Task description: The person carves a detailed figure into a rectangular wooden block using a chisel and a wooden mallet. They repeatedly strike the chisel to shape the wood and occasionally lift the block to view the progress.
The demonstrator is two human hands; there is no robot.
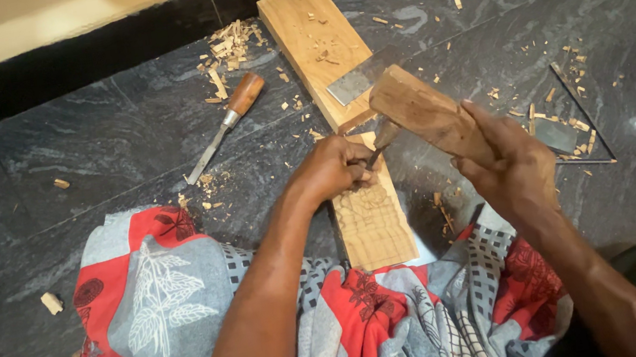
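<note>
Looking down from the head camera: left hand curled tight round a small chisel, knuckles resting on the plank, only the tool's dark lower end showing past the fingers. Right hand closed fully on a wooden mallet, gripping its near end, block head raised and tilted just above the chisel's top (touching or not, cannot tell). Plank lying lengthwise on the dark stone floor, far end pointing toward the wall, near end reaching a red, grey and white patterned cloth draped over the lap. Carved pattern faint on the plank's near part, right under the left hand. Flat metal blade lying across the plank's middle, partly behind the mallet. Second chisel with a brown handle lying loose on the floor left of the plank, well apart from both hands, blade pointing toward the cloth. Wood chips heaped beside the plank's far end and scattered across the floor. Metal square flat on the floor to the right, just beyond the right hand.
</note>
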